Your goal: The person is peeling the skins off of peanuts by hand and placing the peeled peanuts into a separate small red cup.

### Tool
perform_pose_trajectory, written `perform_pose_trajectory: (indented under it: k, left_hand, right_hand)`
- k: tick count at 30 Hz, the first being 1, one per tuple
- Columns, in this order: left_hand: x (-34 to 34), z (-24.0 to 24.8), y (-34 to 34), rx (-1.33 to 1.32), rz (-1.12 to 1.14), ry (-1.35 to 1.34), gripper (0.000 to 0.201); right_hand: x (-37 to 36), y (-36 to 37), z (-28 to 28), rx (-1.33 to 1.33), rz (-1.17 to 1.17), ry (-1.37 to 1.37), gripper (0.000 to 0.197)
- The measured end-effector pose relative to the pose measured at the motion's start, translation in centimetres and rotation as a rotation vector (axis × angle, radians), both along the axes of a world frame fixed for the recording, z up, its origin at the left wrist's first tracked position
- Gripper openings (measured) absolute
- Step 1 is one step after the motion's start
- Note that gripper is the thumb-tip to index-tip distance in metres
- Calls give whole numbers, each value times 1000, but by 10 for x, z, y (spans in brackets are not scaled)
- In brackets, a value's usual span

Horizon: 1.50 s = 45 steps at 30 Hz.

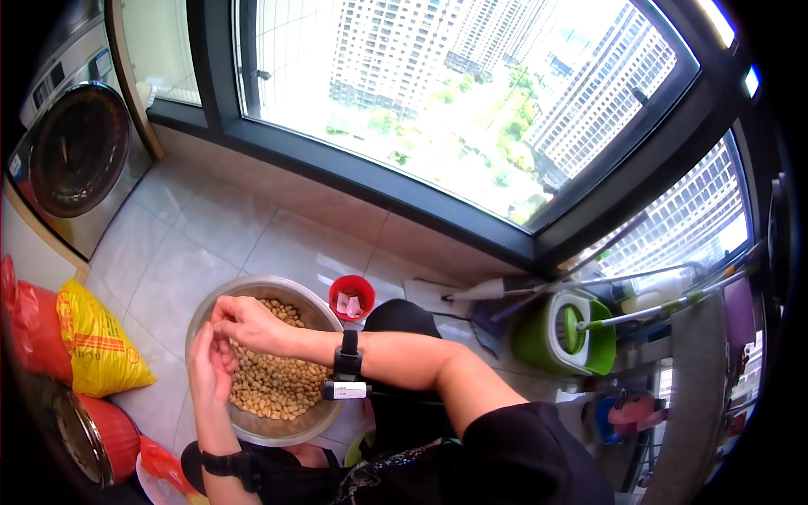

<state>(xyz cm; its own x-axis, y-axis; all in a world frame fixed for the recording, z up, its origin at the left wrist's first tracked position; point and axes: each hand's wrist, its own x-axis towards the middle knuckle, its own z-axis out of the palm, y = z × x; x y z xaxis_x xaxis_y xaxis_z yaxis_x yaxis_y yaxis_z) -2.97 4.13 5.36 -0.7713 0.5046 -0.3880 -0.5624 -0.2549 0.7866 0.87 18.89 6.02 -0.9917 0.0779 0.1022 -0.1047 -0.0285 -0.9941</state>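
Observation:
A wide metal basin (199, 316) stands on the floor in front of me, holding a heap of tan peanuts in their shells (278, 383). Over its left part my two hands meet at the fingertips. My right hand (250, 325) reaches across from the right, its fingers bent down in a pinch. Palm turned inward, my left hand (210, 364) rises from below with its fingers curled against the right ones. Whatever lies between the fingertips is hidden or too small to name. Just beyond the basin sits a small red bucket (352, 298) with pinkish pieces inside.
At the left are a yellow plastic bag (99, 345), a red bag (38, 324) and a red container (108, 433). A front-loading washing machine (80, 151) stands farther back. Right of my knee are a green mop bucket (539, 341) and mop handles (656, 307). A window spans the far side.

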Motion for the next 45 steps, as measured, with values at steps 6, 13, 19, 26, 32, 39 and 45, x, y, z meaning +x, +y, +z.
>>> perform_pose_trajectory:
  k: [6,13,19,26,32,39,45]
  left_hand:
    - [-6,-14,-4,-28,19,-47,21]
    - [-12,-29,2,-67,17,-62,18]
    - [-25,-37,3,28,-15,-196,14]
    - [-15,-35,10,104,8,-295,11]
    - [-12,-43,6,152,37,-280,9]
    - [-12,-39,10,233,18,-441,19]
    - [-14,-54,-2,208,-45,-461,24]
  right_hand:
    - [-5,-6,-17,-6,3,15,12]
    - [-5,-2,-28,92,-96,74,13]
    - [-7,7,-31,-87,-77,-16,11]
    - [-12,4,-56,-450,18,-62,10]
    - [-14,0,-59,-535,-14,-91,9]
    - [-4,3,-41,65,-121,178,6]
    - [-1,24,-18,639,36,476,10]
